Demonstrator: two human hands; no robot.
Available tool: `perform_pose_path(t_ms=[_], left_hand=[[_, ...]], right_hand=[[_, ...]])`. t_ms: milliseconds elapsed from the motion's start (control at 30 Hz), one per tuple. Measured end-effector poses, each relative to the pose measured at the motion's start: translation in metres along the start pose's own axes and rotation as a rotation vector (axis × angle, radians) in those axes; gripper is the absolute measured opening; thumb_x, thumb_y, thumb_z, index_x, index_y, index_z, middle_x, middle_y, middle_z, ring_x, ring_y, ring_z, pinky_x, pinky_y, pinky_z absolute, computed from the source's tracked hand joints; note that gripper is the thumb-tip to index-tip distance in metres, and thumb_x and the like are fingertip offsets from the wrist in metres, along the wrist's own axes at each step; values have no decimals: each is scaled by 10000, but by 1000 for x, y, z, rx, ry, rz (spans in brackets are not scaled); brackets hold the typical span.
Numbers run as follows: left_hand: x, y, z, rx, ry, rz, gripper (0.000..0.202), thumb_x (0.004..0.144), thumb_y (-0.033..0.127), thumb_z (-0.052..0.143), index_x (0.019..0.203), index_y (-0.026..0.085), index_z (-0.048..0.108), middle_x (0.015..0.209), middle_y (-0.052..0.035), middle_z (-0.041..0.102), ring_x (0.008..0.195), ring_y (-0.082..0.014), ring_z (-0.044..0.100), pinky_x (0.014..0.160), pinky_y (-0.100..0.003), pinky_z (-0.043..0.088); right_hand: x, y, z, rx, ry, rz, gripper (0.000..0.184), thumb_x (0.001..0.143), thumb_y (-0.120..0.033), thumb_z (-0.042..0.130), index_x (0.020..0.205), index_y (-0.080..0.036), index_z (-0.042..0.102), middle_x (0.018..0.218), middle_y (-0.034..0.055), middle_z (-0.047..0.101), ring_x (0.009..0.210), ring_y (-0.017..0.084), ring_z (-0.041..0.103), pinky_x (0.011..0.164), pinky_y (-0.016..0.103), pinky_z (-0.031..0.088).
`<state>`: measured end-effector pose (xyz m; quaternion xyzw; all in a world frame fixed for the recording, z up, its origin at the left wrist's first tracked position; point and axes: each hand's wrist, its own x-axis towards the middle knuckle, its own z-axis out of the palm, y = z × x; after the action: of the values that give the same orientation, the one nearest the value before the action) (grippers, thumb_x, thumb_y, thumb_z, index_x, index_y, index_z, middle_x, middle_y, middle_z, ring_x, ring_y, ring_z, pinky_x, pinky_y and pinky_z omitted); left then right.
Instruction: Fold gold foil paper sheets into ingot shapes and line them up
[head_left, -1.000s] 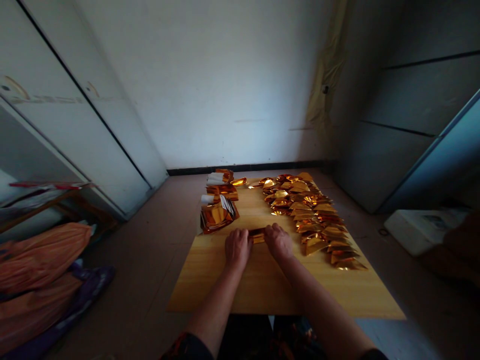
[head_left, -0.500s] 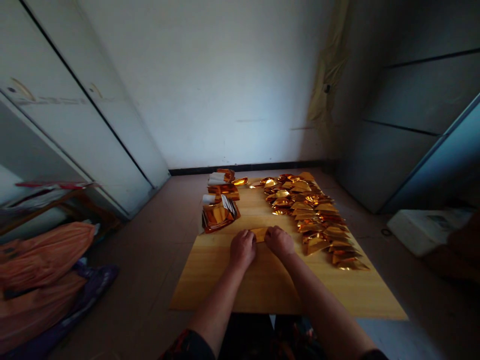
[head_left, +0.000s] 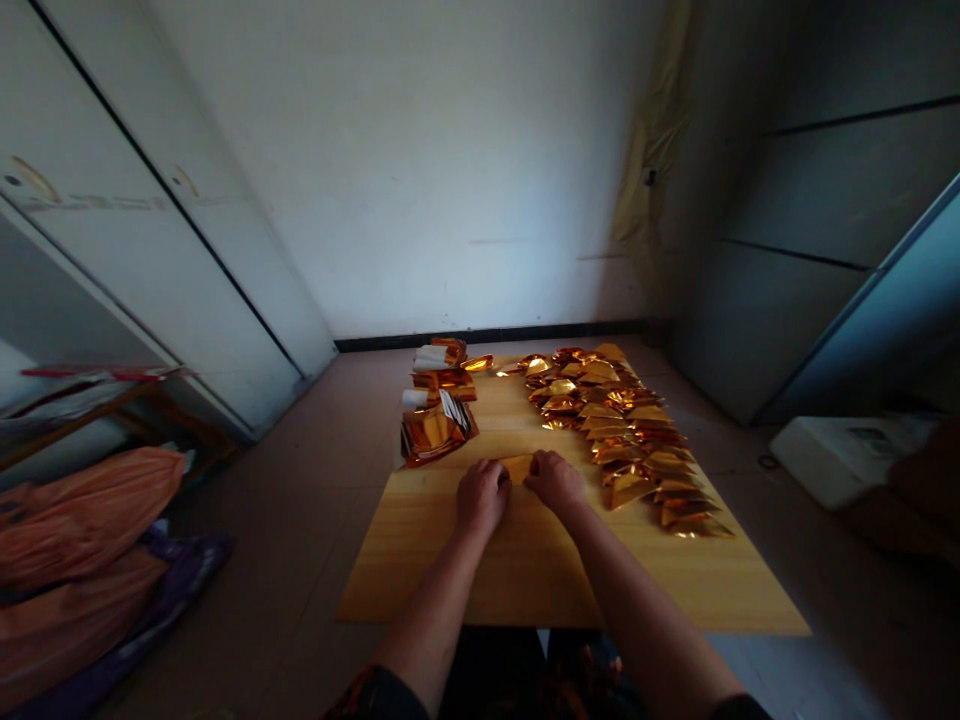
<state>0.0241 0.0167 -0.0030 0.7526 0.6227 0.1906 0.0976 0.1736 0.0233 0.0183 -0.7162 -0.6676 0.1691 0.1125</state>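
A small sheet of gold foil paper (head_left: 517,470) lies low over the wooden board, stretched between my two hands. My left hand (head_left: 482,495) is closed on its left end. Its right end is pinched in my right hand (head_left: 556,482). The fingertips of both hands partly hide the paper. To the right, several folded gold foil pieces (head_left: 626,425) stand in overlapping rows. Beyond my left hand lies a stack of flat gold foil sheets (head_left: 433,432), with more foil bundles (head_left: 444,384) behind it.
The wooden board (head_left: 420,560) spreads under my hands. A white wall (head_left: 450,180) rises behind it, with grey cabinets (head_left: 180,230) at the left. Orange cloth (head_left: 82,530) lies on the left, and a white box (head_left: 825,462) stands on the floor at right.
Both hands keep hold of the foil paper and have barely shifted. The whole view has slid slightly, so everything appears a little further left.
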Motion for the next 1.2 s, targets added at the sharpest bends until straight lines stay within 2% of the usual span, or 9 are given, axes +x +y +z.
perform_pose_path(t_ms=[200, 400, 567, 733, 933, 1200], left_hand=[[1, -9, 0, -103, -32, 33, 196, 794, 71, 522, 866, 215, 633, 914, -15, 606, 899, -134, 556, 789, -228, 405], [-1, -15, 3, -131, -15, 86, 296, 778, -11, 453, 860, 210, 633, 895, -17, 595, 886, -126, 552, 774, -218, 404], [-1, -14, 4, -84, -9, 77, 293, 777, -6, 455, 866, 209, 632, 896, -25, 586, 887, -139, 546, 775, -233, 404], [-3, -9, 1, -62, -15, 39, 208, 791, 101, 529, 935, 216, 625, 954, -34, 572, 939, -156, 541, 823, -254, 414], [-3, -8, 2, -68, -4, 13, 266, 782, 90, 528, 1001, 221, 606, 1020, -41, 557, 980, -156, 530, 864, -263, 413], [-6, -8, 3, -106, 41, 42, 205, 765, 61, 540, 866, 224, 610, 929, -10, 584, 905, -136, 548, 792, -239, 413]], right_hand=[[6, 10, -2, 47, -27, 5, 204, 744, -114, 522, 888, -190, 645, 919, 49, 668, 825, 147, 608, 644, 213, 363], [8, 11, -5, 55, -27, 21, 259, 758, -76, 474, 905, -181, 659, 905, 59, 665, 853, 151, 604, 662, 208, 373], [4, 9, -5, 20, -5, 7, 238, 794, -135, 498, 935, -224, 667, 977, 58, 622, 826, 147, 609, 649, 214, 380], [0, 8, -6, -14, 6, -3, 227, 862, -223, 452, 927, -233, 668, 1018, 61, 581, 799, 148, 614, 636, 228, 386], [-2, 8, -8, 1, 22, 8, 238, 815, -162, 474, 975, -232, 636, 1012, 46, 586, 799, 145, 610, 621, 224, 380], [-4, 11, -4, 46, 50, -19, 223, 833, -206, 462, 906, -229, 671, 997, 41, 595, 758, 134, 605, 617, 218, 373]])
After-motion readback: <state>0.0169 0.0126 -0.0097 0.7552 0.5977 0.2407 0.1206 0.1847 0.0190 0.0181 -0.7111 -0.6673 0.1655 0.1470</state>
